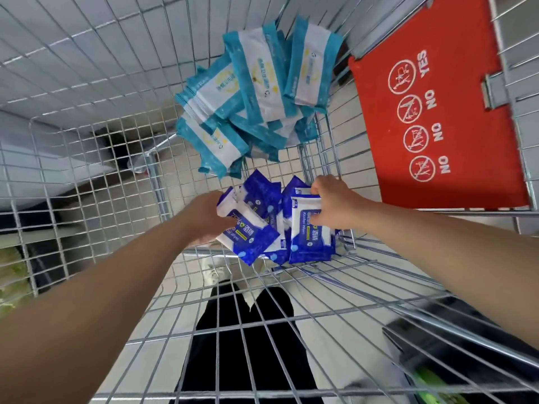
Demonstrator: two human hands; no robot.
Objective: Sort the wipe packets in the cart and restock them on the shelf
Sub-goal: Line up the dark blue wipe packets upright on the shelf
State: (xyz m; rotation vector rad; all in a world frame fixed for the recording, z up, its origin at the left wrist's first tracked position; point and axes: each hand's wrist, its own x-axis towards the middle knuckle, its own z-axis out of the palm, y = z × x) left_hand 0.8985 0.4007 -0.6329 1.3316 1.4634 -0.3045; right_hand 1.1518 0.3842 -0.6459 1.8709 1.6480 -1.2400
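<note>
A: How far along would you say the sorting is?

B: Mostly done, I'd judge. In the cart [87,158] the teal packets [256,91] lie in one loose heap at the far end. The blue packets [262,199] are gathered at the near end, just short of that heap. No colour sits among the other, as far as I can see.

A: And the restocking?

B: Not begun, by the look of it. No shelf is in view, and every packet I can see is inside the cart.

A: What are the hands doing?

B: The left hand [204,220] grips the tilted packet [248,231] at its left edge, though its fingers are mostly hidden behind it. The right hand [329,202] pinches the straight packet [309,228], fingers curled over its far edge and thumb on its face.

A: Which way do those two point?

B: The tilted packet's long axis runs diagonally, from the left hand down toward the near right, label up. The straight packet's long axis runs away from the person, toward the teal heap, its print reading sideways.

A: Anything else nearby?

B: A red flap [437,112] with warning signs, at the right.
</note>
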